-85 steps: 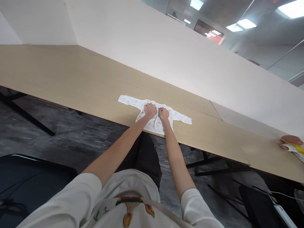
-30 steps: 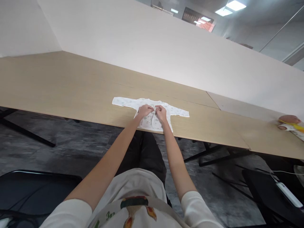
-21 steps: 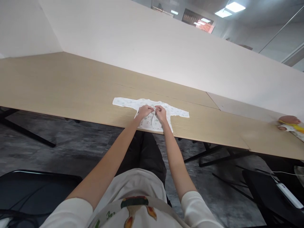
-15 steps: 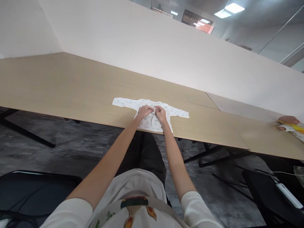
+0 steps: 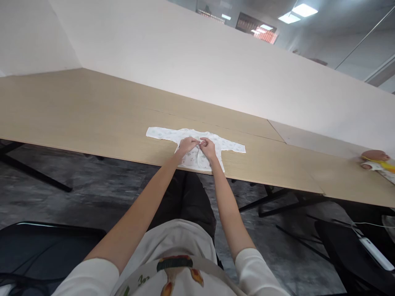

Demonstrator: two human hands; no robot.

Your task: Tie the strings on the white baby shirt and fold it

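A small white garment with a faint print lies flat near the table's front edge, its two sleeves spread to the sides. My left hand rests over its middle, fingers closed towards the centre line. Facing it, my right hand is also closed at the garment's front, just below the neckline. The fingertips of both hands nearly meet. Whatever small part of the garment lies between them is too small to make out.
The wooden table runs along a white partition. A doll with yellow cloth lies at the far right. Black chairs stand at lower left and lower right, one bearing a white device.
My right fingers have shifted slightly left, closer to my left fingertips. The garment has stayed in place.
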